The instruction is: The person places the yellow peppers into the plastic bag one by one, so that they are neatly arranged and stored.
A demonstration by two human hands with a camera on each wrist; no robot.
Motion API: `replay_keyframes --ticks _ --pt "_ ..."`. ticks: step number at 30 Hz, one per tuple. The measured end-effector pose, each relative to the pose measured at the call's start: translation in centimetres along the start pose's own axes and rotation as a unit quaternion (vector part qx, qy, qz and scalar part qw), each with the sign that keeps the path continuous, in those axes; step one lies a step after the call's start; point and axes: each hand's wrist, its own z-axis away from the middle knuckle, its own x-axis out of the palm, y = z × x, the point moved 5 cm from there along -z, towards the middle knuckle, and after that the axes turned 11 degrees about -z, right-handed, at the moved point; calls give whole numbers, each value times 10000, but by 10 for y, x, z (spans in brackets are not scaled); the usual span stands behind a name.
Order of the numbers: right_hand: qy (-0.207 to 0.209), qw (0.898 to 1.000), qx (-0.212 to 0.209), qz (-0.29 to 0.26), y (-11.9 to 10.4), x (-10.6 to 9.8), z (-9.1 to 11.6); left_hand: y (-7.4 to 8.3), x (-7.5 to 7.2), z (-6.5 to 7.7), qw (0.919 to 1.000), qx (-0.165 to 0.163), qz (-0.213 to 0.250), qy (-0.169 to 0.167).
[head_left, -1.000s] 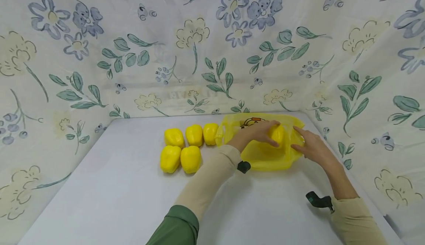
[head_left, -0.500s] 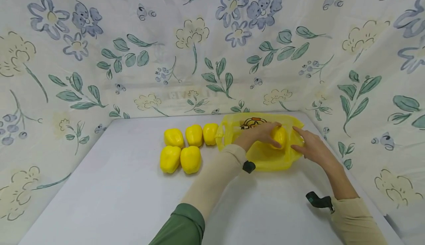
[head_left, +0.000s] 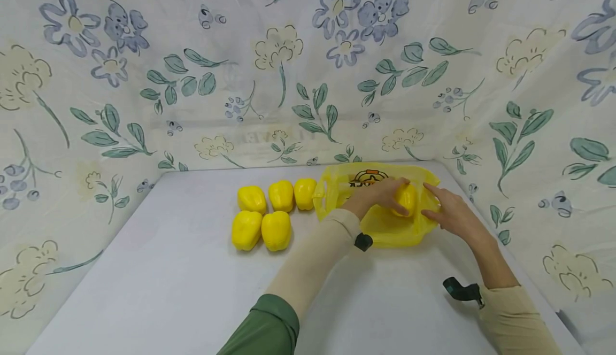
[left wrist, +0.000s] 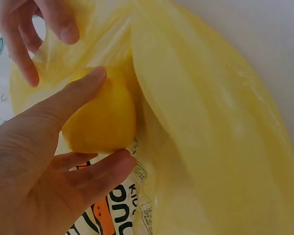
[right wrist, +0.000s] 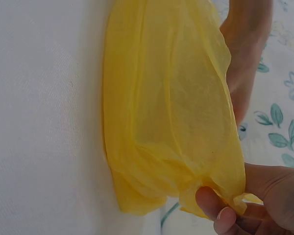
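Observation:
My left hand reaches into the mouth of a yellow plastic bag and holds a yellow bell pepper. In the left wrist view the thumb lies over the bell pepper and the fingers curl beneath it, above the bag's printed side. On the right, my right hand pinches the rim of the bag; the right wrist view shows the thin plastic bag bunched between thumb and fingers of the right hand. Part of the pepper is hidden behind the left fingers in the head view.
Several more yellow bell peppers stand in two rows left of the bag, one touching or nearly touching its edge. They share a white table. Floral cloth hangs behind and at the sides.
My left hand has shifted slightly to the right inside the bag with the bell pepper. The right hand has stayed at the bag's rim. The peppers outside have not moved.

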Motion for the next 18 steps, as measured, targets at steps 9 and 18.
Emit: replay_keyframes --ticks 9,18 --pt "1 10000 -28 7 2 0 -1 -2 -3 1 9998 172 -117 -45" --pt "-40 10000 35 58 2 2 -3 -8 -24 16 9986 335 -413 14"
